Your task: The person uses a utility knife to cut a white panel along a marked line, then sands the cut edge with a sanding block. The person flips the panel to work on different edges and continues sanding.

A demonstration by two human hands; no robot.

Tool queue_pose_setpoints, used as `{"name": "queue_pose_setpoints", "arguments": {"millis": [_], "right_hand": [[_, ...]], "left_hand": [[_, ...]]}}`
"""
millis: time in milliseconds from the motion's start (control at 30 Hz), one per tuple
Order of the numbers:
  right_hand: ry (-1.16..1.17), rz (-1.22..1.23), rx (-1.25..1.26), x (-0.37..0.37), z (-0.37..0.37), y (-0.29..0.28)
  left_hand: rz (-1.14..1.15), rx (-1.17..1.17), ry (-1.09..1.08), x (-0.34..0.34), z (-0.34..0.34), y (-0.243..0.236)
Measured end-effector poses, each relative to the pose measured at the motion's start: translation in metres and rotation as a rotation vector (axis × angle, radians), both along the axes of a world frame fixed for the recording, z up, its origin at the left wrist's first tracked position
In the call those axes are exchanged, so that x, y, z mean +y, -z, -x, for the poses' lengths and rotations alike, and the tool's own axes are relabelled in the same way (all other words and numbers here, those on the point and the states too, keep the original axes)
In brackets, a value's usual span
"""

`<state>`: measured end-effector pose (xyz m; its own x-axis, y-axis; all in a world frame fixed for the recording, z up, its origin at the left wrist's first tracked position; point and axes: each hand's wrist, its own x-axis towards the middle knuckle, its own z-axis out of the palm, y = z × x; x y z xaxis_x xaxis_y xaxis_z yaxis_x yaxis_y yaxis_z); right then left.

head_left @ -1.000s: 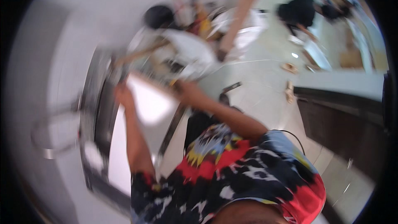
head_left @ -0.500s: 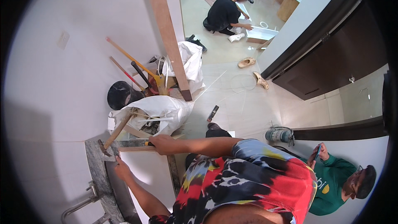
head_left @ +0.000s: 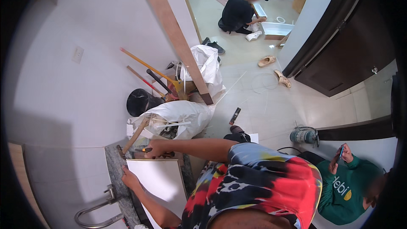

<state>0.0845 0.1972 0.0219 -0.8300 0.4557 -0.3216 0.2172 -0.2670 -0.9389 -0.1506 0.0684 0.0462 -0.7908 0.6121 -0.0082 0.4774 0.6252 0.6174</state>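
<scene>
A white rectangular panel [head_left: 159, 182] lies flat on a grey stone counter [head_left: 113, 165] below me. My left hand [head_left: 129, 177] grips the panel's left edge. My right hand [head_left: 157, 148] reaches across to the panel's far edge and is closed on a small slim tool [head_left: 146, 149] with a yellowish tip; its kind is too small to tell. A wooden-handled hammer [head_left: 133, 138] leans just beyond that hand. My tie-dye shirt hides the panel's near right corner.
White sacks [head_left: 178, 118], a black bucket [head_left: 140, 101], long-handled tools and a leaning wooden plank [head_left: 174, 29] crowd the wall. A metal tap [head_left: 95, 212] sits low left. A grinder [head_left: 303, 135] lies on the floor. One person in green [head_left: 347, 182] holds a phone; another crouches far back [head_left: 241, 10].
The view has swung and steadied. The panel, held up in both hands a second ago, now lies on the counter, with my right hand at its far edge.
</scene>
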Motion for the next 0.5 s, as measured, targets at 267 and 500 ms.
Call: {"name": "queue_pose_setpoints", "arguments": {"millis": [267,500], "right_hand": [[-0.016,0.314,0.194,-0.002,0.047,-0.008],[0.103,0.149,0.226,-0.003,0.053,-0.032]], "left_hand": [[-0.041,0.001,-0.008,-0.004,-0.016,-0.022],[-0.046,0.015,-0.023,-0.002,-0.038,-0.032]]}}
